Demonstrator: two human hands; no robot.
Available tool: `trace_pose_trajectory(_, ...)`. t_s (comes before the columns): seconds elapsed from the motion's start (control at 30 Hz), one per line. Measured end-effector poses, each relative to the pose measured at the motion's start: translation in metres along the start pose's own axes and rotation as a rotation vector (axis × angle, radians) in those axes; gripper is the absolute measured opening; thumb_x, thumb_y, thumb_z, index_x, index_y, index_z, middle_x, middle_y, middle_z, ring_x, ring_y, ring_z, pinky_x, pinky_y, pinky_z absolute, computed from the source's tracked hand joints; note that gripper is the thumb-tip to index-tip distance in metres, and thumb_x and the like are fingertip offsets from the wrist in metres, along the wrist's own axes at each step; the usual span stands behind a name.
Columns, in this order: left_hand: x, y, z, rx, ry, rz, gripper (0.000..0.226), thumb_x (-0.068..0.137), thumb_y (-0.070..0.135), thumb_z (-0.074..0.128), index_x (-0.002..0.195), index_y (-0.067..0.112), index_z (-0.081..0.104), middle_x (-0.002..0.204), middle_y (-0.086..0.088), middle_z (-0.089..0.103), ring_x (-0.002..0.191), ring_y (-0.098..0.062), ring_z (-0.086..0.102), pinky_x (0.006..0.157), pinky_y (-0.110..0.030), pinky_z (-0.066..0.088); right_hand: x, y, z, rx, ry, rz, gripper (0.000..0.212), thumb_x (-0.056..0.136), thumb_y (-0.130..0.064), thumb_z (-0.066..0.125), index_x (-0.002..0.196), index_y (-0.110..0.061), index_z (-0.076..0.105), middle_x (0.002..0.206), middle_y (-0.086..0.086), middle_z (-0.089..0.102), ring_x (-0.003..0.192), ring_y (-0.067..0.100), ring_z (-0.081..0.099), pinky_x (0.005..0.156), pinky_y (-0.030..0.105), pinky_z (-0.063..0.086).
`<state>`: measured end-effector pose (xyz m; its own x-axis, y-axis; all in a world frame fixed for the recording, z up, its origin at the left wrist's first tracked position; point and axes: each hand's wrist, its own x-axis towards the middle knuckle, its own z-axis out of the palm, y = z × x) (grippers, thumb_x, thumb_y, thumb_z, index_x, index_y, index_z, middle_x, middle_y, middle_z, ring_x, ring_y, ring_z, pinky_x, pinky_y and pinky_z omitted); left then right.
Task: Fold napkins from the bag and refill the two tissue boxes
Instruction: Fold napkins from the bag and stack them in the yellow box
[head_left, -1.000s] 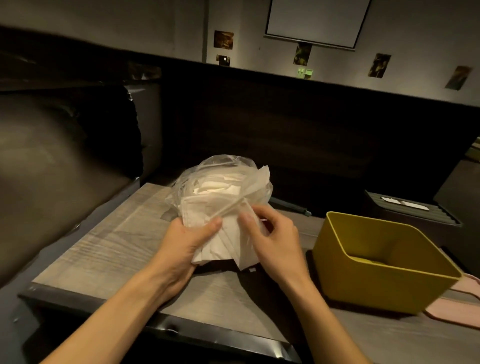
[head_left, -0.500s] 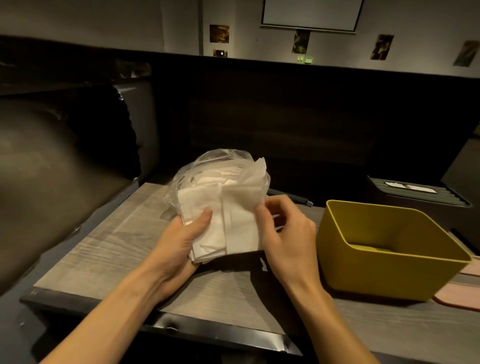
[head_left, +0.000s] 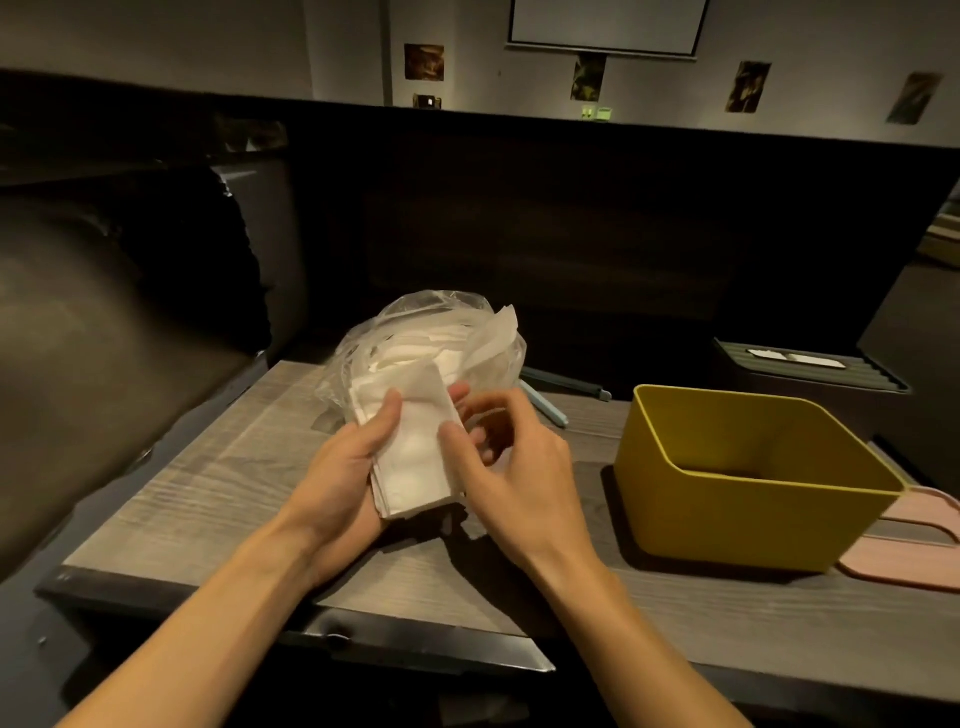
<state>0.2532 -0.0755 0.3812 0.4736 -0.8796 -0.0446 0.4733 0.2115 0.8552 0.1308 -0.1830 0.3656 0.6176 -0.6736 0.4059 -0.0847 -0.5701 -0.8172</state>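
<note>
I'm holding a stack of white napkins (head_left: 415, 457) in my left hand (head_left: 348, 467), thumb lying across the top sheet and the other fingers curling under the stack (mostly hidden, only tips are peeking past the far right edge). My right hand (head_left: 514, 467) is sitting just beside the stack's right edge, thumb tip touching the top napkin, the other fingers curling loosely in behind it; I cannot tell whether they're pinching any sheet. The clear plastic bag (head_left: 441, 332) of napkins is lying right behind the stack on the grey wood table (head_left: 208, 493), more white sheets bunching up inside it and one poking out of the top. The yellow tissue box (head_left: 753, 478) is standing open to my right, well apart from my hands, looking almost empty inside. A pink flat piece (head_left: 914, 551) is lying against its right side. A dark ribbed box (head_left: 810, 364) is sitting further back right, with white showing in its top slot. A pale blue pen-like item (head_left: 545, 408) is lying behind my right hand.
</note>
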Motion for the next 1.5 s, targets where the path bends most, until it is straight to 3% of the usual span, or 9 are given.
trace_pose_trajectory(0.1, -0.002, 0.003, -0.001, -0.057, -0.04, 0.023, 0.052, 0.107, 0.045, 0.035, 0.134, 0.015, 0.068, 0.139, -0.01, 0.066, 0.129, -0.026, 0.063, 0.105, -0.047, 0.051, -0.001, -0.001, -0.005, 0.12, -0.231, 0.164, 0.048, 0.088, -0.06, 0.072, 0.127, -0.037, 0.055, 0.12, -0.018, 0.064, 0.107, -0.005, 0.061, 0.089, 0.022, 0.054)
trace_pose_trajectory(0.17, -0.003, 0.002, -0.004, -0.01, -0.041, 0.059, 0.052, 0.106, 0.046, 0.039, 0.138, 0.015, 0.065, 0.138, -0.011, 0.067, 0.129, -0.027, 0.063, 0.107, -0.048, 0.049, 0.0, -0.001, -0.007, 0.231, -0.289, 0.162, 0.039, 0.091, -0.045, 0.076, 0.125, -0.032, 0.062, 0.117, -0.013, 0.07, 0.107, 0.002, 0.067, 0.092, 0.029, 0.058)
trace_pose_trajectory(0.33, 0.0, -0.004, -0.013, 0.157, -0.073, 0.124, 0.038, 0.098, 0.021, 0.063, 0.128, -0.002, 0.064, 0.129, -0.024, 0.068, 0.118, -0.033, 0.067, 0.099, -0.042, 0.058, -0.004, 0.003, -0.028, 0.482, -0.117, 0.104, 0.02, 0.097, -0.018, 0.071, 0.116, -0.015, 0.07, 0.112, 0.002, 0.075, 0.107, 0.02, 0.072, 0.093, 0.046, 0.061)
trace_pose_trajectory(0.47, -0.002, -0.011, -0.006, 0.547, 0.04, 0.252, 0.036, 0.089, 0.001, 0.069, 0.12, 0.017, 0.066, 0.108, -0.008, 0.076, 0.104, -0.027, 0.073, 0.084, -0.034, 0.063, -0.011, 0.011, -0.035, 0.338, -0.042, 0.044, 0.016, 0.098, -0.015, 0.069, 0.112, -0.021, 0.069, 0.11, -0.003, 0.074, 0.107, 0.014, 0.07, 0.083, 0.034, 0.063)
trace_pose_trajectory(0.63, -0.001, -0.019, -0.01, 0.718, 0.05, 0.279, 0.066, 0.096, -0.004, 0.062, 0.138, 0.039, 0.035, 0.126, 0.002, 0.058, 0.108, -0.013, 0.067, 0.082, -0.021, 0.057, -0.014, 0.015, -0.027, 0.111, -0.124, 0.094, 0.03, 0.101, -0.021, 0.064, 0.125, -0.035, 0.054, 0.12, -0.017, 0.064, 0.111, -0.003, 0.063, 0.091, 0.029, 0.06)
trace_pose_trajectory(0.8, 0.005, -0.025, -0.012, 0.891, -0.074, 0.291, 0.095, 0.078, 0.015, 0.064, 0.141, 0.048, 0.001, 0.137, 0.016, 0.04, 0.115, 0.011, 0.052, 0.093, -0.009, 0.046, -0.016, 0.016, -0.024, 0.078, -0.267, 0.073, 0.077, 0.098, -0.022, 0.066, 0.147, -0.055, 0.017, 0.146, -0.014, 0.047, 0.125, 0.0, 0.055, 0.107, 0.026, 0.049)
trace_pose_trajectory(1.0, 0.005, -0.026, -0.019, 0.868, -0.098, 0.395, 0.089, 0.073, 0.011, 0.059, 0.133, 0.059, 0.014, 0.123, 0.027, 0.049, 0.103, -0.016, 0.061, 0.092, -0.032, 0.055, -0.017, 0.016, -0.022, -0.011, -0.267, 0.008, 0.085, 0.096, -0.027, 0.07, 0.15, -0.056, 0.011, 0.158, -0.016, 0.03, 0.136, 0.0, 0.038, 0.111, 0.025, 0.039)
trace_pose_trajectory(1.23, 0.006, -0.026, -0.017, 1.022, 0.025, 0.448, 0.051, 0.08, 0.023, 0.054, 0.129, 0.036, 0.055, 0.12, 0.031, 0.049, 0.109, 0.008, 0.052, 0.089, -0.026, 0.05, -0.016, 0.019, -0.02, -0.126, -0.11, -0.031, 0.036, 0.1, -0.032, 0.063, 0.132, -0.04, 0.047, 0.132, -0.016, 0.048, 0.117, -0.003, 0.051, 0.098, 0.031, 0.053)
trace_pose_trajectory(1.5, 0.007, -0.029, -0.021, 0.972, -0.001, 0.44, 0.07, 0.092, 0.01, 0.055, 0.135, 0.055, 0.024, 0.112, 0.024, 0.052, 0.097, -0.01, 0.059, 0.084, -0.022, 0.052, -0.016, 0.019, -0.021, -0.035, -0.168, 0.056, 0.069, 0.105, -0.014, 0.056, 0.153, -0.046, 0.018, 0.153, -0.006, 0.043, 0.139, 0.009, 0.045, 0.116, 0.037, 0.044)
